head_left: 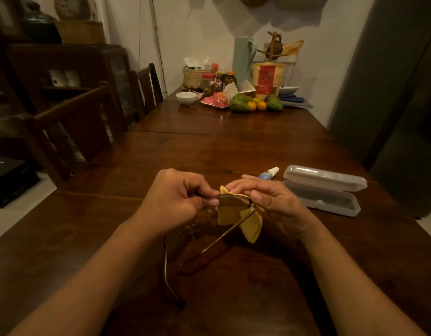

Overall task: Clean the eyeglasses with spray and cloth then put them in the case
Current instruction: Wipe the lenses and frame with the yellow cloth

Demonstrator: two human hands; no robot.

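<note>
I hold thin-framed eyeglasses (234,201) above the wooden table (209,151), temples unfolded toward me. My left hand (175,202) pinches the frame near its middle. My right hand (267,200) pinches a yellow cloth (243,221) folded over the right lens, thumb on the near side. A small white-capped spray bottle (269,173) lies on the table just beyond my right hand. To the right sits a clear plastic glasses case (323,190), its lid open.
At the table's far end stand jars, a woven basket (196,76), a white bowl (186,97), fruit (255,104) and a red-labelled pouch (267,78). Dark wooden chairs (146,88) line the left side. A dark grey cabinet (391,93) rises at the right.
</note>
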